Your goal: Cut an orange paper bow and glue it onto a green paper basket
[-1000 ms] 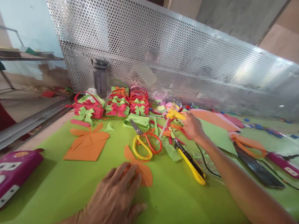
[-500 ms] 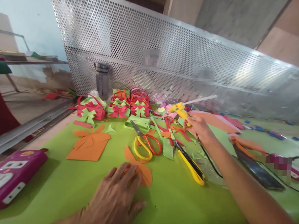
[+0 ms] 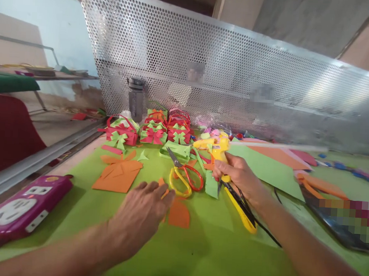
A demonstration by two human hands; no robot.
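Glue gun in hand, orange piece not glued yet.
Right hand (image 3: 238, 174) fist-wrapped on yellow glue gun (image 3: 216, 148), nozzle at 9 o'clock; left hand (image 3: 142, 212) fingers spread flat on orange paper cutout (image 3: 178, 212). Finished paper baskets (image 3: 153, 130) at 12 o'clock; scissors (image 3: 184, 175) between.

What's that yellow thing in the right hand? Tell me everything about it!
It's a yellow glue gun that looks plastic. The right hand grips its handle, lifting it above the green table cover. Its nozzle points left, toward the paper gift boxes. A pale glue stick pokes out the back, and a black cord trails from its handle.
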